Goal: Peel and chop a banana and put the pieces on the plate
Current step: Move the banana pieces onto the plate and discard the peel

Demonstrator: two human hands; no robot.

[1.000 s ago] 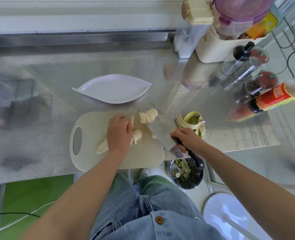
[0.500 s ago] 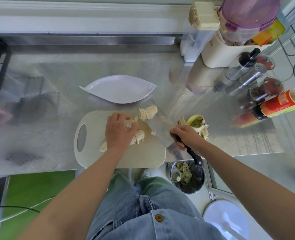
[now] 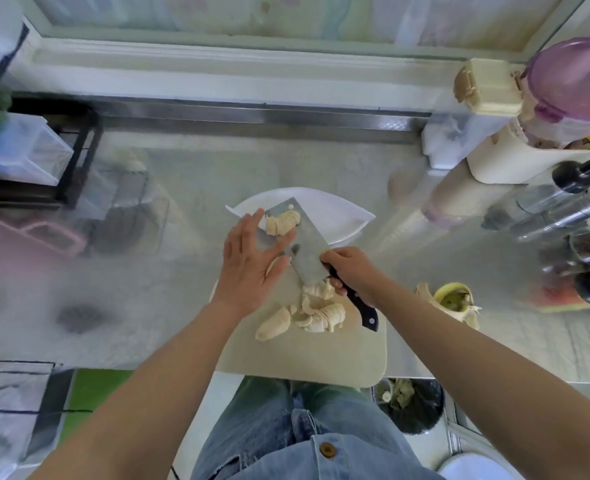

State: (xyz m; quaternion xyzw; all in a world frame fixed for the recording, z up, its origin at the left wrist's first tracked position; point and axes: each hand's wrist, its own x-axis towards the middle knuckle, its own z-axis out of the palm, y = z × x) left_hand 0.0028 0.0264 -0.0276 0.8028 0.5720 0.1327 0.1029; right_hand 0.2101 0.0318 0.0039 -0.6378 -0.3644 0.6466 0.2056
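Left hand [image 3: 252, 261]: mine, released, fingers straight, set beside the slices riding on the blade.
Right hand [image 3: 350, 268]: mine, grasping the black handle of the knife [image 3: 304, 252], its broad blade turned flat.
Banana slices [image 3: 282, 221]: one fanned stack lying on the far end of the blade, above the plate.
Plate [image 3: 338, 216]: white, leaf-shaped, just beyond the cutting board, partly hidden by the blade.
Banana pieces [image 3: 307, 313]: one uncut end and several sliced clusters, lying together on the board below the knife.
Cutting board [image 3: 304, 358]: pale, at the near edge of the metal surface [image 3: 182, 209].
Peel [image 3: 454, 299]: on the surface, right of the board, apart from it.
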